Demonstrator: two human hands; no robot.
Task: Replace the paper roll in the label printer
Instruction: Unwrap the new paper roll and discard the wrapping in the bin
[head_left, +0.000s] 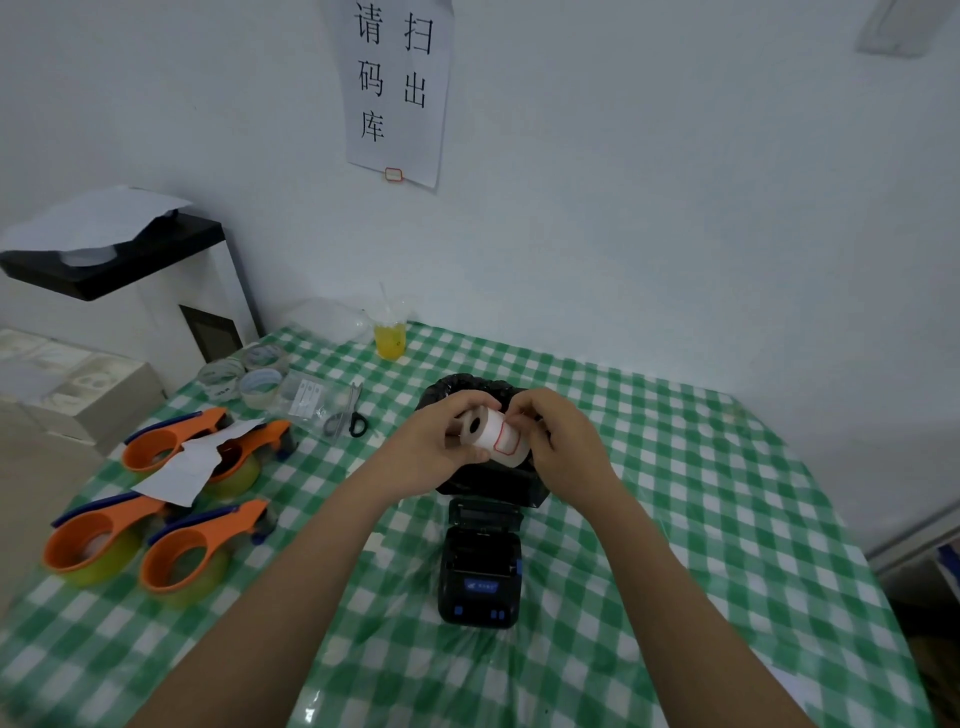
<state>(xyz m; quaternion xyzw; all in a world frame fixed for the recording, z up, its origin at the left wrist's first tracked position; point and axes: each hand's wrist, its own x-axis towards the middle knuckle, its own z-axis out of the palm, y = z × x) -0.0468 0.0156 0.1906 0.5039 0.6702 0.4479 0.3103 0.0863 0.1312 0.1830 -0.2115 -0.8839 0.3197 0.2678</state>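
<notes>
A white label roll (493, 435) with red-outlined labels is held up above the table between both hands. My left hand (441, 441) grips its left end, where the dark core hole shows. My right hand (558, 441) pinches the roll's right side near the loose label edge. Below the hands, the black label printer (479, 571) sits on the checked tablecloth with its lid flipped open towards the back. Its paper bay is dark and I cannot tell what is inside.
A black bin lined with a bag (488, 483) stands right behind the printer. Several orange tape dispensers (182, 551) and a paper scrap lie at the left. Scissors (347, 415), tape rolls (244, 374) and a yellow drink cup (389, 338) stand further back.
</notes>
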